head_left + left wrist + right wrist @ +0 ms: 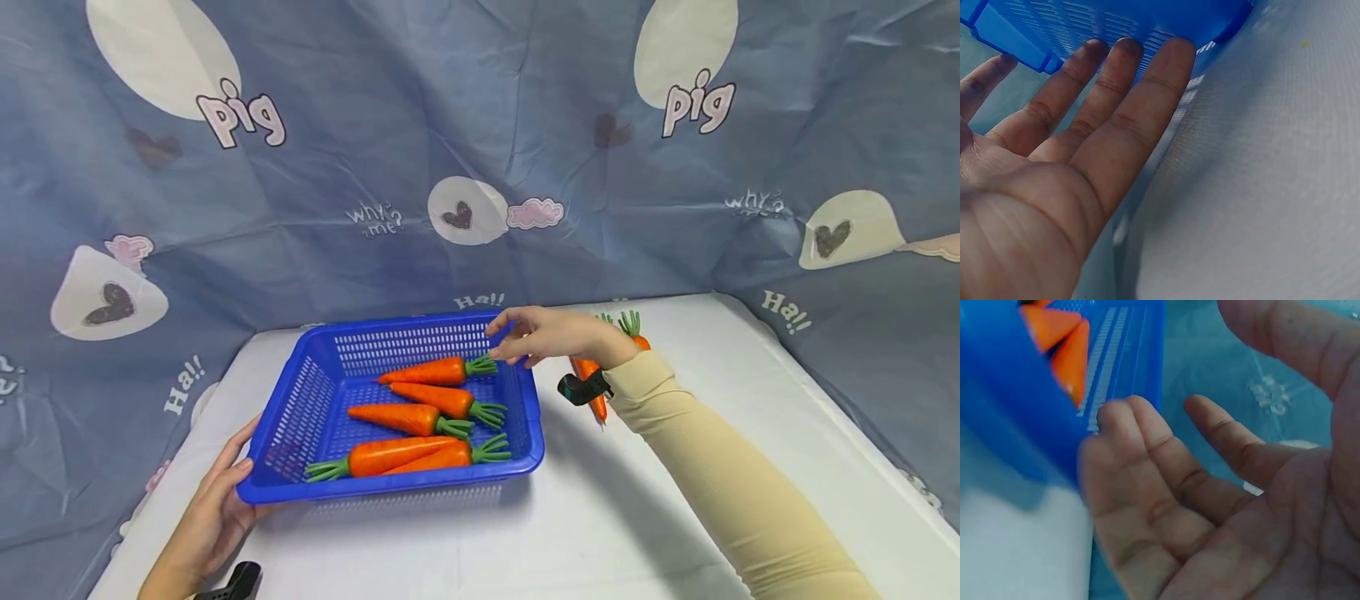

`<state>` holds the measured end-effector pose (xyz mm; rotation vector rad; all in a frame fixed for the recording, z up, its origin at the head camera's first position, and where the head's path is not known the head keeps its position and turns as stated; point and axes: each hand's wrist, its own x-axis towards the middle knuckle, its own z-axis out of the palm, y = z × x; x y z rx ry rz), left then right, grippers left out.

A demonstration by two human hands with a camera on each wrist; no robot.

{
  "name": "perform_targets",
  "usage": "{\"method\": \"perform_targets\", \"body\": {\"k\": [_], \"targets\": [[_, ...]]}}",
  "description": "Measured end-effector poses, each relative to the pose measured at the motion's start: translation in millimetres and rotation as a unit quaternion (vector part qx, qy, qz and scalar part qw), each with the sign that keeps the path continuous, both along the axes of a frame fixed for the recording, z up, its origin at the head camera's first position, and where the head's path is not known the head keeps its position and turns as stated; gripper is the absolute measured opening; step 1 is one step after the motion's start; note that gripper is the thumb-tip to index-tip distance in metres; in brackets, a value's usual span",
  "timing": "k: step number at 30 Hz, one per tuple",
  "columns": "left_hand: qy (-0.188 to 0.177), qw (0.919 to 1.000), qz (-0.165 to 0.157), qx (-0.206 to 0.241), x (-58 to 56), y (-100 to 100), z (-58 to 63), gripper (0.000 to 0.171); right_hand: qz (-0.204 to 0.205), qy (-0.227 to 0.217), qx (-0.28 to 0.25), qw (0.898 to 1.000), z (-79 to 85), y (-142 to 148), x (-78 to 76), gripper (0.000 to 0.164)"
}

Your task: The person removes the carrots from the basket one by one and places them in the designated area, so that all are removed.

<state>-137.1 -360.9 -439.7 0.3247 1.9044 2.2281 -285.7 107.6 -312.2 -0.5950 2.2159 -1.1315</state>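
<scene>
A blue plastic basket (296, 492) holds several orange carrots (408, 419) with green stems. At its near left corner is my left hand (217, 508). In the left wrist view, the fairly straight fingers (1138, 122) of that hand reach against the slotted outer wall of the basket (1085, 28). My right hand (551, 333) is by the basket's far right corner, fingers loosely bent and nothing held. The right wrist view shows its palm and bent fingers (1172, 475) beside the basket's rim (1035, 406); whether they touch it I cannot tell.
More carrots (600, 407) lie on the white tabletop (705, 358) to the right, partly hidden behind my right wrist. A blue printed cloth (450, 108) hangs behind the table and along both sides.
</scene>
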Motion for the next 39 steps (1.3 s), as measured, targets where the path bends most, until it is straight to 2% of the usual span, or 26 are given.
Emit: {"method": "perform_targets", "body": {"k": [6,15,30,39], "targets": [[-0.005,0.9999,0.012,-0.008,0.0,-0.3,0.3,0.055,0.042,0.021,-0.007,0.999,0.9,-26.1,3.2,0.045],[-0.010,0.9998,0.018,-0.008,2.3,-0.6,-0.5,0.054,0.083,-0.017,-0.043,0.995,-2.7,-65.1,4.7,0.044],[-0.021,0.9990,0.034,-0.019,2.3,3.7,-2.1,0.054,0.137,-0.073,-0.063,0.986,-28.4,-112.1,6.9,0.039],[-0.013,0.9993,0.024,-0.025,2.8,2.6,0.4,0.054,0.159,-0.078,-0.054,0.983,-41.4,-132.4,13.0,0.044]]}}
